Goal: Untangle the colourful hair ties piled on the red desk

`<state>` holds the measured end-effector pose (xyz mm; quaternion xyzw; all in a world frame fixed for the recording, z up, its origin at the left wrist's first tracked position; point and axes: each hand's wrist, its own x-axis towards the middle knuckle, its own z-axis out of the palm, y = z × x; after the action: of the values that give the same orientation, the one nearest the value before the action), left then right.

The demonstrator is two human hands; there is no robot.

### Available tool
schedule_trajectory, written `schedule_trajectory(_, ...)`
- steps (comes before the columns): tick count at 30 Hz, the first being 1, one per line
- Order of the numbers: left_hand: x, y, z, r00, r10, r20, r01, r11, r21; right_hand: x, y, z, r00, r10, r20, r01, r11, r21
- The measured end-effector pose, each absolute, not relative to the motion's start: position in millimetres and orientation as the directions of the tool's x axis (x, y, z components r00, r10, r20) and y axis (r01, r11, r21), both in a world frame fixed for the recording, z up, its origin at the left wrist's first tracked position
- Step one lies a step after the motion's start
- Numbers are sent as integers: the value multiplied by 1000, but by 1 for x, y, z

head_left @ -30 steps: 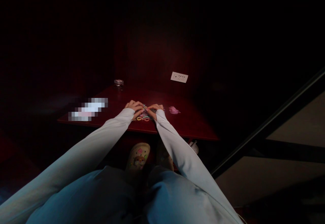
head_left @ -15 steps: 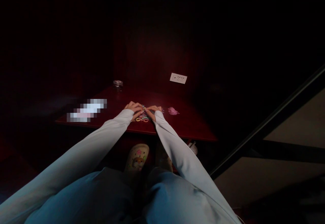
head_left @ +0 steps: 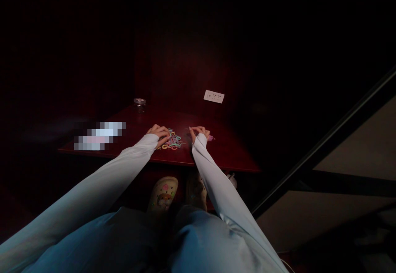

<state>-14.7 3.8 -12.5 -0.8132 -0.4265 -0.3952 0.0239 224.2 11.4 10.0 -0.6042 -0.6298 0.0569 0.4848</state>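
Observation:
A loose pile of small colourful rings that look like hair ties (head_left: 174,142) lies near the front of the dark red table. My left hand (head_left: 159,134) rests at the pile's left edge, fingers spread and slightly curved over it, with nothing seen in its grasp. To the right of the pile is my right hand (head_left: 199,133), thumb and forefinger brought together. A faint small loop shows by those fingertips, too dim to name. Behind that hand, a pink bunch of ties (head_left: 211,138) is mostly hidden.
A clear lidded jar (head_left: 140,105) stands at the table's back left. A blurred-out pale item (head_left: 102,136) lies at the left end of the table (head_left: 229,157). A white wall socket (head_left: 214,96) is behind. Below are clog shoes (head_left: 163,192); a dark slanting bar is on the right.
My right hand has moved right, away from the pile and my left hand, and now covers most of the pink bunch. My left hand stays at the pile, which shows more. The view shifted slightly.

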Motion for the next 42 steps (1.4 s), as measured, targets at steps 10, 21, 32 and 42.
schedule_trajectory(10,-16,5,-12,337,670,662,703,-647,297,265,34,-2,289,770,569,754,183,-631)
schedule_trajectory(21,-15,4,-11,348,659,667,693,-660,290,240,12,16,28,772,635,761,396,-515)
schedule_trajectory(32,-16,4,-12,355,640,681,689,-672,272,198,-19,22,-400,738,544,711,624,-324)
schedule_trajectory(42,-12,-9,0,303,719,625,734,-594,328,202,-12,25,-214,790,574,780,492,-386)
